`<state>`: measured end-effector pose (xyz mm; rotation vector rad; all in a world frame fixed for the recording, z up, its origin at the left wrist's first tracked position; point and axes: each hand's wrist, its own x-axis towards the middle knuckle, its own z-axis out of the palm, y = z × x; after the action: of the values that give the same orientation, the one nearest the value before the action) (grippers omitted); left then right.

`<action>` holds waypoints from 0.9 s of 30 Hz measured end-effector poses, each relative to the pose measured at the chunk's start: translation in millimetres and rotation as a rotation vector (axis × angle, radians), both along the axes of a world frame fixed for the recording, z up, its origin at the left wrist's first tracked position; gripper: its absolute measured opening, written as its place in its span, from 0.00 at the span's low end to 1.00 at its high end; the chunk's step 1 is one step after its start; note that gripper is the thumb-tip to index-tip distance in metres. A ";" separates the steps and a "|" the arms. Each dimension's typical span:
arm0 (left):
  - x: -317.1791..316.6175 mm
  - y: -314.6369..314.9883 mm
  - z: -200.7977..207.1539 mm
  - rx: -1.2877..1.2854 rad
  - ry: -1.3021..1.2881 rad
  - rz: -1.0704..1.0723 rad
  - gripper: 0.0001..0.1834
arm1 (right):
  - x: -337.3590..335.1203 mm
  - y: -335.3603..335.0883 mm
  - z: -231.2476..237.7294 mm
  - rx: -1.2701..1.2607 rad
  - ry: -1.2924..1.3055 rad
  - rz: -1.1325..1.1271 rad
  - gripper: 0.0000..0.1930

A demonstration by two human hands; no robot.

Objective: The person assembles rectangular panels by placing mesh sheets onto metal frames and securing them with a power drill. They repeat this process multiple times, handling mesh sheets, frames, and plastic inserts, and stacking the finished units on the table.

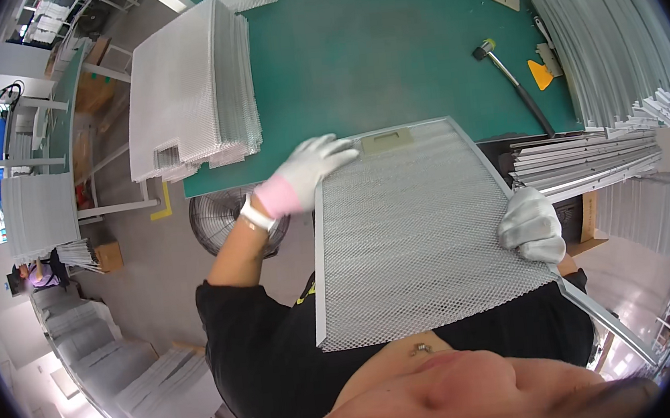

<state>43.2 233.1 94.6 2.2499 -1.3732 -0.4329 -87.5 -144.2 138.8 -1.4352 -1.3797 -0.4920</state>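
A silver metal mesh filter panel (419, 241) is tilted in front of my body, its far edge by the green table. Frame strips line its left, far and right edges; the near edge shows bare mesh. A greenish-beige rectangular plate (386, 141) sits near the far edge. At the far left corner, my left hand (311, 171), in a white glove with a pink cuff, rests with fingers stretched out. My right hand (532, 226), also gloved, is closed around the right edge. A frame strip (608, 320) sticks out beyond the panel's near right corner.
On the green table (369, 60) stand a stack of mesh sheets (174, 87) at left and stacked grey panels (609, 37) at right. A mallet (517, 87) and a yellow scraper (541, 74) lie between. Metal strips (584, 161) lie right; a floor fan (219, 224) stands below left.
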 end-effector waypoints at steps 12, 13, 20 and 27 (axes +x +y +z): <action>10.8 -7.6 -13.4 0.135 -0.059 0.252 0.24 | -1.6 7.9 -1.2 0.054 0.021 -0.099 0.07; 6.6 -7.6 -10.2 0.258 -0.098 0.371 0.24 | 0.7 7.6 -1.5 0.076 -0.001 -0.101 0.07; -10.7 6.6 64.0 -0.633 0.207 -0.110 0.17 | 40.2 31.1 36.2 0.242 0.170 -0.407 0.12; -1.0 -25.9 93.2 -1.378 -0.230 0.283 0.10 | 93.4 31.0 45.7 0.294 0.199 -0.838 0.24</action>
<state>42.1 207.2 187.7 1.2523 -0.8959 0.7084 5.9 -113.2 184.6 -1.7150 -0.4683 -1.0017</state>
